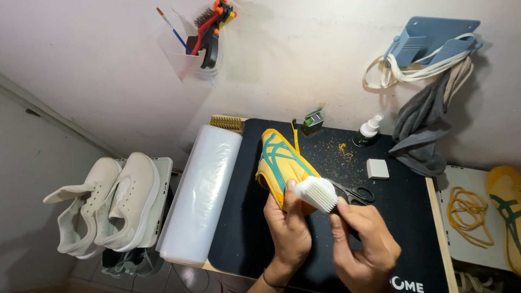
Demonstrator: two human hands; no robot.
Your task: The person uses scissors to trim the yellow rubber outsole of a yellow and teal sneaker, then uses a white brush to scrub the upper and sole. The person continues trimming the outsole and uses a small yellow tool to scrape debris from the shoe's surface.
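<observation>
A yellow sneaker (279,157) with teal stripes lies on its side on the black mat (244,217), toe pointing away from me. My left hand (287,230) grips the sneaker at its heel end from below, thumb up along the sole. My right hand (363,244) holds a white bristle brush (316,192), whose head rests against the sneaker's heel and sole edge.
Black scissors (355,193), a white eraser block (377,169), a small spray bottle (368,130), a green box (313,121) and yellow crumbs lie on the mat. A plastic film roll (203,190) lies left; white sneakers (111,201) further left. Yellow laces (467,211) and another yellow shoe (507,206) sit right.
</observation>
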